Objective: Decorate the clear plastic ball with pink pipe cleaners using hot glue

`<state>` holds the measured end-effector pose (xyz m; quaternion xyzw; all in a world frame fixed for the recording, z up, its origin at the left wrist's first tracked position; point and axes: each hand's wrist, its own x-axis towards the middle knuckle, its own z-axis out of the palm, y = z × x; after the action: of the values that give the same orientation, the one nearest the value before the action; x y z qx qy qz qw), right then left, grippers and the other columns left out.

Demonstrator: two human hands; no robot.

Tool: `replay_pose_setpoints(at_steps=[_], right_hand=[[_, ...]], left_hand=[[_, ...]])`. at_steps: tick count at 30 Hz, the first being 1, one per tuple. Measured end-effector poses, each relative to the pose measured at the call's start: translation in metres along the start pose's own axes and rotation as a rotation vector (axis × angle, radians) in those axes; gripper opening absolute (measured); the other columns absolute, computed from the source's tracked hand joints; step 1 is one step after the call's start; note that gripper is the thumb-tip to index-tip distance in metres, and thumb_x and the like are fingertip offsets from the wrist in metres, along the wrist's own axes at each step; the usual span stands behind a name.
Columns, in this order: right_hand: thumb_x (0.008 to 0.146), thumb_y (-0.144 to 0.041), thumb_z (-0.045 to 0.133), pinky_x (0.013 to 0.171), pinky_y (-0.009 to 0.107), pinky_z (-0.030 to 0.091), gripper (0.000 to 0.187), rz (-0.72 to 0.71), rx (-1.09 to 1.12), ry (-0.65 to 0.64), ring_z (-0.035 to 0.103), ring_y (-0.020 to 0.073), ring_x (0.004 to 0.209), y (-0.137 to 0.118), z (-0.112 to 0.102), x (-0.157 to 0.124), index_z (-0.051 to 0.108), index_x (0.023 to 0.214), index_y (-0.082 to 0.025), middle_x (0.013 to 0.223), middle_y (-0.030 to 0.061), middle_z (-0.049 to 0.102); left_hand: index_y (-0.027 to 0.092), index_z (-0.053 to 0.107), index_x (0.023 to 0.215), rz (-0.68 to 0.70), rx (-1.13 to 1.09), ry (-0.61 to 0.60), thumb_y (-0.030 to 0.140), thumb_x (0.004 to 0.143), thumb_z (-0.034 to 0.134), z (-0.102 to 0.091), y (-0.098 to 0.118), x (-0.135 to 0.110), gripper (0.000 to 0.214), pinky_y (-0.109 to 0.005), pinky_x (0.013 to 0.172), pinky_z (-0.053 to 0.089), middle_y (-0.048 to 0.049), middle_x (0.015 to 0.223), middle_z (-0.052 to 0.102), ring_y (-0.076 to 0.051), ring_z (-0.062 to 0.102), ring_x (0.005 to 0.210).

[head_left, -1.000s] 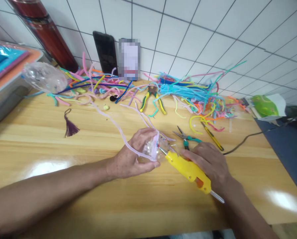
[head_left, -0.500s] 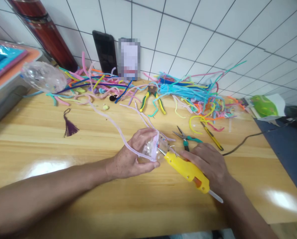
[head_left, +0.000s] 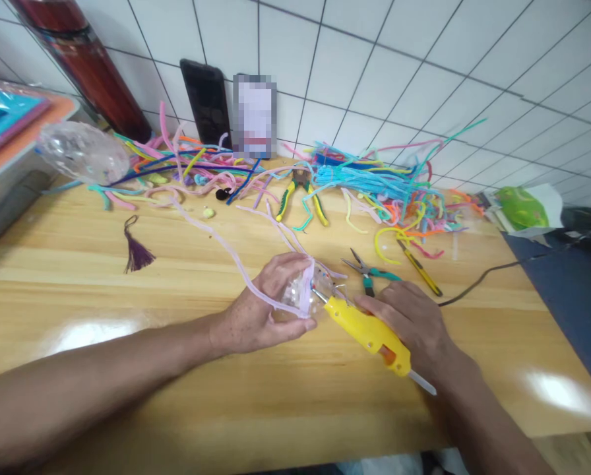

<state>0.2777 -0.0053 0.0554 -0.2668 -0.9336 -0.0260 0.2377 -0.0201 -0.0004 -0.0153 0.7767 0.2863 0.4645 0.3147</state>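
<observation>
My left hand [head_left: 260, 307] is closed around a clear plastic bottle piece [head_left: 291, 290], its fingers above and thumb below. A lilac pipe cleaner [head_left: 306, 290] wraps across the piece, and its long tail trails back over the hand to the upper left. My right hand [head_left: 409, 316] grips a yellow hot glue gun [head_left: 362, 328], with a pale glue stick [head_left: 423, 382] poking from its rear. The metal nozzle points up-left and meets the piece beside the lilac band; exact contact is too small to tell. Green-handled needle-nose pliers [head_left: 367, 270] lie just beyond the right hand.
Yellow-green pliers [head_left: 303, 198] and a heap of colored pipe cleaners [head_left: 365, 178] lie along the tiled wall. Two phones [head_left: 206, 102] lean there. A yellow utility knife [head_left: 420, 267] and a cable are right; a purple tassel [head_left: 138, 247], clear bottle [head_left: 82, 152] and red thermos [head_left: 92, 72] left.
The glue gun and right hand have shifted slightly up and left, the nozzle staying at the lilac band. My left hand keeps its hold. The whole view has drifted a little.
</observation>
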Motion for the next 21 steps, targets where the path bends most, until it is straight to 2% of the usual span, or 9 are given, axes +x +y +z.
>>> replay_pose_setpoints(at_steps=[5,12,21], right_hand=[[0.118,-0.046,0.031,0.071,0.038,0.047,0.050,-0.028,-0.008,0.031,0.061,0.0214,0.074,0.0017,0.0017,0.0002,0.069,0.123,-0.013,0.082,0.0075,0.069],[0.115,-0.032,0.045,0.075,0.036,0.046,0.032,-0.030,-0.001,0.045,0.062,0.0212,0.076,0.0041,0.0058,-0.0002,0.069,0.123,-0.012,0.083,0.0073,0.069],[0.115,-0.037,0.045,0.071,0.037,0.045,0.038,-0.027,0.023,0.054,0.059,0.0218,0.072,0.0041,0.0080,-0.0013,0.070,0.119,-0.010,0.080,0.0082,0.069]], left_hand=[[0.032,0.037,0.164,0.008,0.010,-0.003,0.031,0.090,0.085,-0.0005,-0.0006,0.0000,0.087,-0.063,0.120,0.050,-0.0172,0.153,0.054,-0.037,0.052,0.147],[0.034,0.037,0.165,0.022,0.013,0.009,0.032,0.089,0.085,0.0007,-0.0040,-0.0007,0.090,-0.062,0.120,0.051,-0.0164,0.154,0.054,-0.037,0.053,0.147],[0.031,0.038,0.165,0.046,0.014,0.010,0.032,0.091,0.084,0.0003,-0.0042,-0.0004,0.087,-0.060,0.121,0.050,-0.0169,0.154,0.055,-0.036,0.053,0.147]])
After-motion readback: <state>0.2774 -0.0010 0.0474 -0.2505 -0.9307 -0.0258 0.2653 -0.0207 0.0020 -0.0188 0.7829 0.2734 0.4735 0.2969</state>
